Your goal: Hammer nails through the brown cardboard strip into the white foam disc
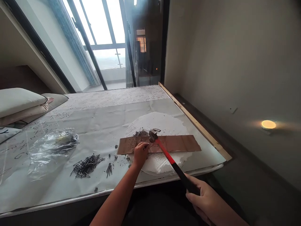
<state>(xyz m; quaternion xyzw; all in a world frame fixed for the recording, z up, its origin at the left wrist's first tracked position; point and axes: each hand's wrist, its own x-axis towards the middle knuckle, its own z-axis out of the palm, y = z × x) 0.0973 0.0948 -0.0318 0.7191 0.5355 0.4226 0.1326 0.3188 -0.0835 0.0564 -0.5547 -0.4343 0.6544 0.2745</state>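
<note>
Red-handled hammer [169, 157] is gripped in the right hand [204, 201], its head touching the brown board [178, 142] on white foam [162, 124]. Left hand [140, 154] pinches a nail there, fingers narrow. Loose nails [86, 165] lie left.

A bed [98, 103] carries everything, its mattress printed with letters and spread over most of the top with a pale sheet [101, 125], a wooden strip [195, 122] running along its right edge. On the sheet lie a round white foam slab [164, 125] with a brown board [178, 142] across it, a heap of dark nails [86, 164] with a smaller bunch [108, 169] just beside it, scattered grey crumbs [115, 155], and a crumpled clear plastic bag [53, 144] holding what may be more hardware. Pillows [21, 105] sit stacked at the far left
</note>
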